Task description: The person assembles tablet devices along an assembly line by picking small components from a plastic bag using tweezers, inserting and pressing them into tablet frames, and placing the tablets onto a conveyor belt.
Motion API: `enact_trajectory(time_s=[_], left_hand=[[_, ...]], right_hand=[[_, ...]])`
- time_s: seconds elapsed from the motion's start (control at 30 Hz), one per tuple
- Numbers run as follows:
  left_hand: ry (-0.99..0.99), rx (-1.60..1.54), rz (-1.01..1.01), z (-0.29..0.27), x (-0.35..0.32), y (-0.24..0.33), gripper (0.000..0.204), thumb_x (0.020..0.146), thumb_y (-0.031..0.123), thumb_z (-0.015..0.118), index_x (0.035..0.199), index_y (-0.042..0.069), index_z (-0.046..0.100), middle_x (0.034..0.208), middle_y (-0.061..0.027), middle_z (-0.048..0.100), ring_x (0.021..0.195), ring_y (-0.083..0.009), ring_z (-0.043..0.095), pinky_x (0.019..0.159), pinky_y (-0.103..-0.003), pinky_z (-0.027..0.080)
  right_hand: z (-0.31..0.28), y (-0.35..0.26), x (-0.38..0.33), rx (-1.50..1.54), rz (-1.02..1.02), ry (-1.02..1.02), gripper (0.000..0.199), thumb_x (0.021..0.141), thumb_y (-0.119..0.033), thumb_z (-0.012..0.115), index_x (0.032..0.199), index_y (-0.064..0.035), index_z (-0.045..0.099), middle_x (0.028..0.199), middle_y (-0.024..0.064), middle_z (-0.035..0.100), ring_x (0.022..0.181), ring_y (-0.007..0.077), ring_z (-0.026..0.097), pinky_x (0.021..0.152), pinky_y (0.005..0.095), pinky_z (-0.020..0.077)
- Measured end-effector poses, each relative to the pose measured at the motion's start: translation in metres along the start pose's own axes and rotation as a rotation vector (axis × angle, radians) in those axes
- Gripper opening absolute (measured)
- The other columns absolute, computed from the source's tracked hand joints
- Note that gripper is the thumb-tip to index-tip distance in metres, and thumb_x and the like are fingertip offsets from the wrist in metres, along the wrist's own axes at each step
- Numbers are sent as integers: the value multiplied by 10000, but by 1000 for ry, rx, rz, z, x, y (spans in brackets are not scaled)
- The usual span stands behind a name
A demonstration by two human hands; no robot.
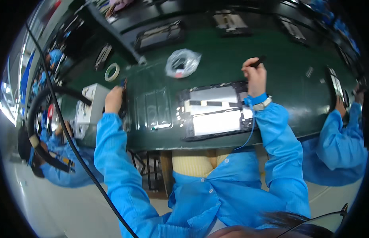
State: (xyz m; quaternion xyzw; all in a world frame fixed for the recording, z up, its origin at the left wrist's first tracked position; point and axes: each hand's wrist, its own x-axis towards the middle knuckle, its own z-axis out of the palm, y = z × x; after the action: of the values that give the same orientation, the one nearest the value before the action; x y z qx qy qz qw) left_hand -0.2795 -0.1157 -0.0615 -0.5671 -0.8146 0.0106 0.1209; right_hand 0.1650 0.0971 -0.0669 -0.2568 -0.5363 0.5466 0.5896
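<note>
An opened tablet [216, 121] with two silver battery plates lies on the green table in front of me. My right hand [256, 79] is closed on a slim black hand tool [257, 62], raised just beyond the tablet's far right corner. A watch and a blue wrist strap [257, 100] with a thin cord circle that wrist. My left hand [114, 99] is off to the left, its fingers curled at a dark narrow item [124, 104]; what they grip is mostly hidden. Between that hand and the tablet sits a clear plastic tray [152, 107].
Beyond the tablet are a clear plastic bag [183, 63] and a tape roll [112, 72]. A white box [91, 104] with a black hose [65, 90] stands at left. More opened tablets [230, 23] line the far side. Co-workers sit left and right; one sleeve [339, 139] shows at right.
</note>
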Motion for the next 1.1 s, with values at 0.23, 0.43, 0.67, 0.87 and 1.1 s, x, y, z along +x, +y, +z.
enact_trajectory(time_s=[0.23,0.43,0.67,0.87,1.1], left_hand=[[185,-107,64,-17,-14,13,112,785,35,495,875,28,561,897,-142,570,833,-350,559,701,-428,456],[252,-215,-24,-49,-20,27,83,822,55,504,883,21,547,913,-140,576,831,-343,561,704,-413,456],[531,-676,56,-142,-39,76,215,722,-42,626,927,8,579,851,-104,595,752,-224,590,697,-315,463],[868,-533,488,-161,-17,227,237,628,-78,658,828,45,630,788,-77,593,745,-243,578,692,-316,463],[752,-554,777,-100,-7,300,205,644,51,623,846,80,610,781,-19,555,714,-172,574,595,-292,452]], right_hand=[[-3,3,0,-41,-25,-56,120,715,-36,458,787,-49,553,724,25,538,617,91,473,540,218,370],[1,-4,-1,-36,0,-42,124,737,-16,440,800,-46,543,718,18,529,618,82,457,546,212,363],[12,-32,-4,12,86,-173,93,773,-56,471,799,-47,559,634,-5,478,573,67,441,522,209,349],[24,-63,-19,-37,315,-585,278,857,-246,505,970,-34,646,698,-11,575,567,42,457,516,189,370],[29,-40,-26,24,444,-351,267,817,-242,616,922,-1,665,763,37,627,567,53,455,507,179,363]])
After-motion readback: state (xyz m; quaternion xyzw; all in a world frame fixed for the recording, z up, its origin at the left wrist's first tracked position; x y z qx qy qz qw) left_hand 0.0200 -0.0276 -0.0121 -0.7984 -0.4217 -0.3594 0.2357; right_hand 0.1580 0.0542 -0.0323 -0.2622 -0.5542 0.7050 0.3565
